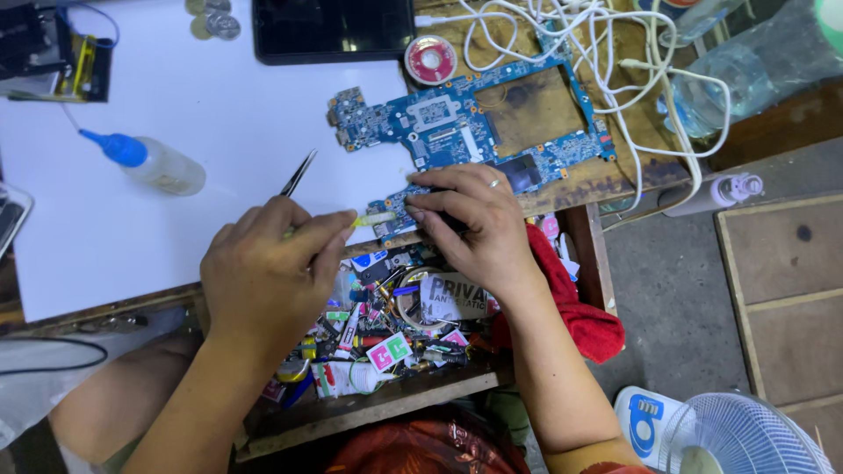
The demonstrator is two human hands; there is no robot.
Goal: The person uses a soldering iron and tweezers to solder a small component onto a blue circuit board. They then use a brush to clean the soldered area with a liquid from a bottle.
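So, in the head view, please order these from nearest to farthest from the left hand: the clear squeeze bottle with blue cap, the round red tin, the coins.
Measured from the left hand:
1. Clear squeeze bottle with blue cap, on the white mat, up and left.
2. Round red tin, above the blue circuit board.
3. Coins, at the top edge.

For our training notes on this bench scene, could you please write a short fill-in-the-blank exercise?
1. The right hand presses on the ____ circuit board.
2. The left hand holds thin metal ____.
3. The clear squeeze bottle lying on the white mat has a ____ nozzle.
4. The open wooden drawer sits ____ the hands.

Missing words: blue; tweezers; blue; below
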